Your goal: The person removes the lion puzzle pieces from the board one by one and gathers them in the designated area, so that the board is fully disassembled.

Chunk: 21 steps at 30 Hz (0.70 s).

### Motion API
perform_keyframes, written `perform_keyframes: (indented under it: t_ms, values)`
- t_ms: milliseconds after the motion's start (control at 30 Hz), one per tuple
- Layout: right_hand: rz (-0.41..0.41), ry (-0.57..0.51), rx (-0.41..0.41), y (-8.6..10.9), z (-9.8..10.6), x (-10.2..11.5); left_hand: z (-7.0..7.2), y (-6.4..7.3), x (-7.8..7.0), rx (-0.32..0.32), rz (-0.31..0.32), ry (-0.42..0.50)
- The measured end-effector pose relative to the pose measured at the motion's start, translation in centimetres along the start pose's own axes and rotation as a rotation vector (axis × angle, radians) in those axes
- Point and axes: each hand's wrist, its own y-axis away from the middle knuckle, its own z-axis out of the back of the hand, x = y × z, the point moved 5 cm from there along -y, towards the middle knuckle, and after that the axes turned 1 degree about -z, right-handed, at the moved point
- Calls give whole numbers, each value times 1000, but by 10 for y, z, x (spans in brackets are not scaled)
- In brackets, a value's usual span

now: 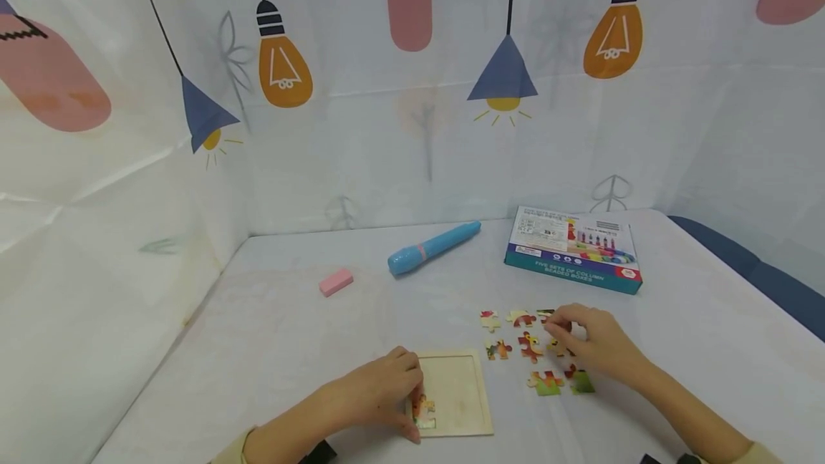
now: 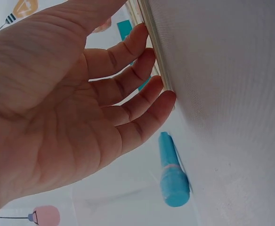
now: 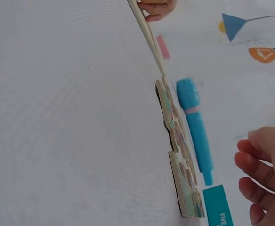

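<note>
My left hand (image 1: 380, 389) holds the left edge of a square wooden puzzle tray (image 1: 480, 392), its fingertips against the rim in the left wrist view. One puzzle piece (image 1: 424, 414) lies in the tray's lower left corner, partly behind the fingers. Over the loose pieces at the right hovers my right hand (image 1: 596, 342), fingers loosely bent. Nothing shows between its fingers in the right wrist view. Under and around it lie several puzzle pieces, among them a giraffe-patterned one (image 1: 531, 347) and a green-bottomed one (image 1: 546, 383); the hand partly hides those farthest right.
Beyond the tray lie a blue toy microphone (image 1: 435, 248) and a pink eraser-like block (image 1: 336, 282). A flat beaded-game box (image 1: 573, 249) sits at the back right. Behind the white table (image 1: 277, 335) hangs a printed curtain (image 1: 361, 142).
</note>
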Motion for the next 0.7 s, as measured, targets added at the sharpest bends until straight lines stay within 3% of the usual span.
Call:
perform_keyframes:
  t_ms: [100,200,400,700]
  values:
    - [-30,-8,-109,-1,5,3,0,0,0,8,16,3]
    - [-44,-26,-168,0,7,6,0,0,-1,13,24,1]
    - [-13,-48,-178,2,2,18,1,1,-2,5,7,-12]
    - [143,-25,-164,6,-17,53,1,2,-2,-6,-3,-22]
